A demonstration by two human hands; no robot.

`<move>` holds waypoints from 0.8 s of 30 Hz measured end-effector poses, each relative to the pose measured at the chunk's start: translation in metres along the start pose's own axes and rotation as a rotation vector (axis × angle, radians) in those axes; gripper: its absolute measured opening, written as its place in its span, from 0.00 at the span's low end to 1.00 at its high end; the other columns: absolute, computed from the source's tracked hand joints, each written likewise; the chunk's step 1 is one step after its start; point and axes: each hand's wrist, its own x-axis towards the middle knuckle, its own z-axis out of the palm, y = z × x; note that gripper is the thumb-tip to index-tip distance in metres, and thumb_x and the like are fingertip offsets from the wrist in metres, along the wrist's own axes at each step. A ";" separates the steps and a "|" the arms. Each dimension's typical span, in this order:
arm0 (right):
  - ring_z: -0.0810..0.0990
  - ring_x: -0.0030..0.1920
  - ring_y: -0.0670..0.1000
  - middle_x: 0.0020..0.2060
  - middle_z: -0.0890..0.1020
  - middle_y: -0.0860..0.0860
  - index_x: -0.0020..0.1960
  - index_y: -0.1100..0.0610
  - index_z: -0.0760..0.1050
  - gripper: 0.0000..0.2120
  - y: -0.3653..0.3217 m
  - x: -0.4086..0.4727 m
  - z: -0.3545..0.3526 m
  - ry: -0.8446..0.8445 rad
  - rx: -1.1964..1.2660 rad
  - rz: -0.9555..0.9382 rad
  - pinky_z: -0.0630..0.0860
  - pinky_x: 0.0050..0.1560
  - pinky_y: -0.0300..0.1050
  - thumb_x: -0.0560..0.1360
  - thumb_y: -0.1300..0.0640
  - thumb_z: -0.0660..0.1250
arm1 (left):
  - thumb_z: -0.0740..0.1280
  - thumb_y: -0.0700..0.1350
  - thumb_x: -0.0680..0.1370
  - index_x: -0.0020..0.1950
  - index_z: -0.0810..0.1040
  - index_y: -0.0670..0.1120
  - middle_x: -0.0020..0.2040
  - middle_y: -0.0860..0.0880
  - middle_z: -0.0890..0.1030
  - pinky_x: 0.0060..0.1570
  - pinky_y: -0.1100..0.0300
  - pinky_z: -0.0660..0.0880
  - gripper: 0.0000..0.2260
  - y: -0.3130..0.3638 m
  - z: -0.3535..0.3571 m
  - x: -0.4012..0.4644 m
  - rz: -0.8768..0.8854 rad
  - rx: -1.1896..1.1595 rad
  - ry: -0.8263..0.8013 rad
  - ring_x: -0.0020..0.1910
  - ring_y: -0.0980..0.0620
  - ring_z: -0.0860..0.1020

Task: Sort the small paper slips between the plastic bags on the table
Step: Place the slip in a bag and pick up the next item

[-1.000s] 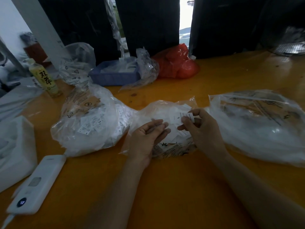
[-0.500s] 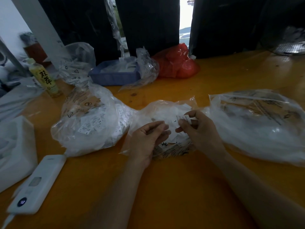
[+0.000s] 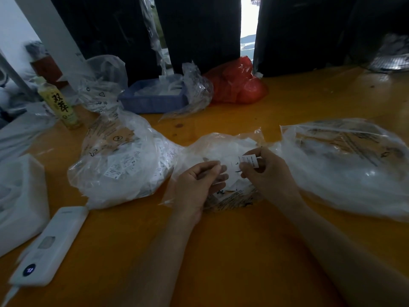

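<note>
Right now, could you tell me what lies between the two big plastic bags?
In the head view, a smaller middle bag of slips, with both hands over it.

bottle (image 3: 59, 103) far left; blue tray (image 3: 152, 100) back; red bag (image 3: 238, 84) beside it; white device (image 3: 49, 247) near-left

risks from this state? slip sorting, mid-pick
1. The right hand pinches a thin slip above the middle bag; it could stick to a second slip or drop back in.
2. The left bag and right bag look alike; misplacing seems easy.
</note>
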 end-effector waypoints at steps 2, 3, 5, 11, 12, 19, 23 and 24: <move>0.83 0.43 0.37 0.45 0.83 0.41 0.53 0.44 0.74 0.07 0.001 0.000 0.000 0.009 0.006 -0.004 0.77 0.39 0.28 0.80 0.52 0.70 | 0.73 0.41 0.81 0.57 0.85 0.48 0.51 0.49 0.89 0.38 0.63 0.82 0.06 -0.001 0.000 0.001 0.024 0.052 -0.009 0.49 0.49 0.88; 0.84 0.43 0.38 0.44 0.83 0.41 0.53 0.44 0.74 0.07 0.001 0.000 0.000 0.012 0.012 -0.004 0.77 0.39 0.29 0.80 0.52 0.70 | 0.74 0.41 0.80 0.57 0.85 0.49 0.51 0.50 0.90 0.39 0.63 0.82 0.06 -0.002 0.001 0.001 0.035 0.076 -0.016 0.49 0.49 0.88; 0.84 0.42 0.39 0.44 0.83 0.41 0.53 0.44 0.74 0.06 0.001 0.001 0.000 0.018 0.021 -0.003 0.78 0.39 0.30 0.80 0.52 0.70 | 0.75 0.43 0.79 0.57 0.85 0.50 0.51 0.50 0.89 0.39 0.63 0.82 0.07 -0.003 0.001 0.001 0.042 0.104 -0.029 0.49 0.50 0.88; 0.84 0.41 0.42 0.40 0.85 0.43 0.50 0.41 0.73 0.07 0.001 0.001 -0.001 0.018 0.034 0.009 0.80 0.35 0.35 0.80 0.51 0.70 | 0.75 0.41 0.79 0.58 0.84 0.48 0.51 0.49 0.89 0.38 0.64 0.82 0.08 -0.004 0.000 0.003 0.032 0.069 -0.028 0.48 0.48 0.89; 0.84 0.41 0.41 0.40 0.85 0.43 0.50 0.41 0.73 0.07 0.001 0.001 0.000 -0.001 0.042 0.016 0.79 0.34 0.33 0.80 0.51 0.70 | 0.75 0.40 0.79 0.58 0.84 0.47 0.51 0.48 0.89 0.38 0.64 0.82 0.09 -0.004 -0.001 0.003 0.022 0.042 -0.026 0.48 0.48 0.89; 0.83 0.40 0.38 0.41 0.84 0.43 0.53 0.45 0.74 0.05 0.004 0.003 0.000 -0.042 -0.013 0.065 0.78 0.36 0.33 0.80 0.52 0.70 | 0.76 0.39 0.77 0.57 0.84 0.45 0.51 0.47 0.89 0.37 0.64 0.81 0.09 0.000 -0.002 0.004 0.002 -0.062 0.027 0.48 0.49 0.89; 0.84 0.39 0.40 0.39 0.85 0.44 0.51 0.46 0.75 0.05 0.006 0.003 -0.001 -0.058 -0.011 0.063 0.79 0.34 0.34 0.80 0.54 0.70 | 0.76 0.39 0.77 0.57 0.84 0.45 0.51 0.48 0.89 0.35 0.65 0.80 0.10 0.000 -0.002 0.003 -0.006 -0.065 0.043 0.49 0.50 0.89; 0.84 0.39 0.41 0.38 0.85 0.43 0.50 0.45 0.75 0.05 0.005 0.003 -0.001 -0.074 -0.013 0.058 0.81 0.35 0.36 0.80 0.54 0.70 | 0.77 0.39 0.76 0.56 0.85 0.46 0.50 0.48 0.90 0.35 0.65 0.80 0.09 0.000 -0.002 0.004 -0.007 -0.059 0.048 0.48 0.50 0.89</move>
